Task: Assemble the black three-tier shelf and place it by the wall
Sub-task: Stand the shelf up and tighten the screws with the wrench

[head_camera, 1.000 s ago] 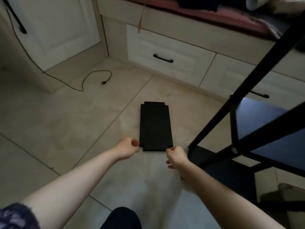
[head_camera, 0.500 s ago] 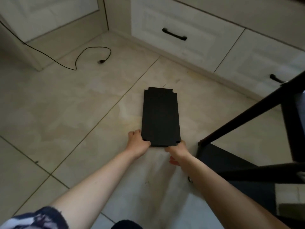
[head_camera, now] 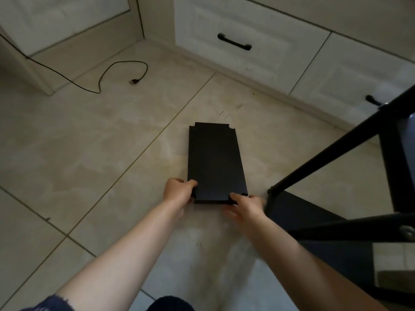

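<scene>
Both hands have closed onto the near corners of the flat black rectangular shelf panel, where a second ago they only hovered short of its edge with curled fingers. Now the left hand curls its fingers over the panel's near left corner, and the right hand grips the near right corner, somewhat blurred. That suggests the panel is about to be lifted toward the black metal shelf frame leaning in at the right, so assembly looks only partly done.

Lying on the glossy beige floor tiles, the panel is matte, thin and stiff-looking, with small notches cut from its corners. Slender, straight tubes make up the frame. Beyond, cream panelled drawers carry black bar handles, and a thin black cable loops across the floor.
</scene>
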`<action>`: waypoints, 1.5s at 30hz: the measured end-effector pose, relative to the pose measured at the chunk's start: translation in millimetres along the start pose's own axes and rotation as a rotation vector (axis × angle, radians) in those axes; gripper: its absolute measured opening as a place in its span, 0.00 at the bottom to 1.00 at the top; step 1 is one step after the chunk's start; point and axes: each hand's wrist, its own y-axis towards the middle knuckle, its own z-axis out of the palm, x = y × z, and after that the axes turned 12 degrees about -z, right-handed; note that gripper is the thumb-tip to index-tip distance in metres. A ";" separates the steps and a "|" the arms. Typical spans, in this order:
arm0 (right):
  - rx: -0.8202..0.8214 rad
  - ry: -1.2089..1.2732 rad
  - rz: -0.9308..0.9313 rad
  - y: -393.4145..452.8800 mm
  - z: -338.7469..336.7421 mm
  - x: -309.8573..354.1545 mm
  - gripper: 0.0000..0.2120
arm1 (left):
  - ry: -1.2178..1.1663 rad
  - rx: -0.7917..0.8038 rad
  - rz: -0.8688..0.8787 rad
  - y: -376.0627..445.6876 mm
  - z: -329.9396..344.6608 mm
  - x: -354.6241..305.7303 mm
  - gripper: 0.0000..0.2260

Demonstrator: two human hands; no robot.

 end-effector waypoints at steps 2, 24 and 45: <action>0.006 0.126 0.022 -6.8 -1.0 4.0 0.26 | -0.056 0.076 -0.040 -4.0 -2.8 -3.5 0.07; 0.284 0.383 0.065 -169.7 -52.8 67.5 0.03 | -0.226 0.481 -0.167 -143.5 -80.5 -40.8 0.14; 0.564 0.405 -0.147 -358.1 -271.9 138.5 0.02 | -0.231 0.522 0.082 -358.2 -150.0 -53.8 0.16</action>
